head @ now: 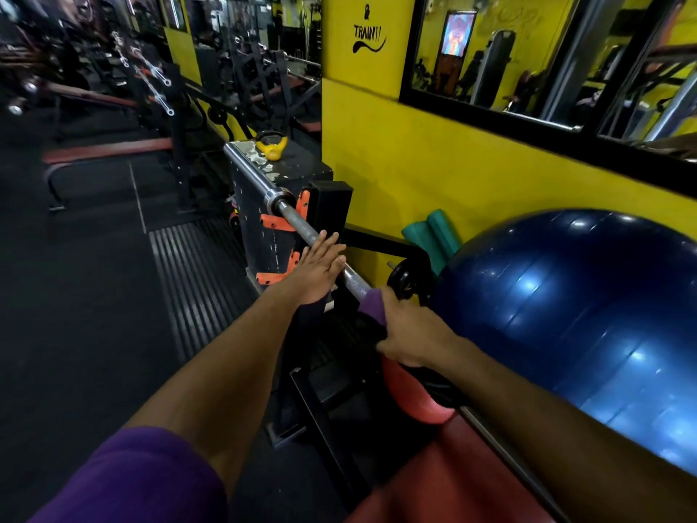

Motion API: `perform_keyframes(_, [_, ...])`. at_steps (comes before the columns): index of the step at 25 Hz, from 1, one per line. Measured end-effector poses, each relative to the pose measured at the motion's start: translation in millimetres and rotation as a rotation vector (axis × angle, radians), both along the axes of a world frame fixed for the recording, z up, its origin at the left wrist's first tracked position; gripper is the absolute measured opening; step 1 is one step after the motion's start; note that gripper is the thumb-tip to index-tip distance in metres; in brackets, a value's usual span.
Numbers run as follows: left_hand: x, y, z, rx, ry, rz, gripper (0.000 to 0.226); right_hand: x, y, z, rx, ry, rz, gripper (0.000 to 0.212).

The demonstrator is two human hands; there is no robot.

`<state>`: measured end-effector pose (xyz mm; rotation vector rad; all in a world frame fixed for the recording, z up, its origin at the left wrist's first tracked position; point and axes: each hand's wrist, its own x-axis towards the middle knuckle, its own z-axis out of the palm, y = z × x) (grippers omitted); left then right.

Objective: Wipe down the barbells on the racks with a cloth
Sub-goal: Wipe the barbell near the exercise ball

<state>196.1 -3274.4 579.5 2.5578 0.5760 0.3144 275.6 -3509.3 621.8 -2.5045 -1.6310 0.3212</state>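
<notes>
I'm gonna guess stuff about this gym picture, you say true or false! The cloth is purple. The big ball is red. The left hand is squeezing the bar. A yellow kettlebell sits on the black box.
1. The cloth is purple. True.
2. The big ball is red. False: it is blue.
3. The left hand squeezes the barbell. False: its fingers lie straight against the bar; the right hand grips the cloth on it.
4. A yellow kettlebell sits on the black box. True.

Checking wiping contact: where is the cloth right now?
In the head view, the purple cloth is wrapped on the barbell, gripped by the right hand, beside the blue ball.
</notes>
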Motion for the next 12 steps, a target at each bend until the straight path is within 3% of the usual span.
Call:
perform_keyframes(5, [0.2,11.5,0.4,0.052,0.050,-0.059,0.052,42.4,-59.0,-5.0,0.082,0.943,-0.049,0.064])
perform_keyframes(7, [-1.4,18.7,4.8,0.066,0.059,-0.085,0.055,51.9,-46.0,-11.6,0.104,1.070,-0.091,0.055])
perform_keyframes(10, [-2.7,22.2,5.7,0.065,0.041,-0.094,0.058,50.7,-2.7,-18.0,0.154,1.260,-0.100,0.067])
perform_keyframes(12, [-2.3,24.0,2.3,0.077,0.041,-0.093,0.060,48.1,28.3,-16.0,0.153,1.370,-0.081,0.055])
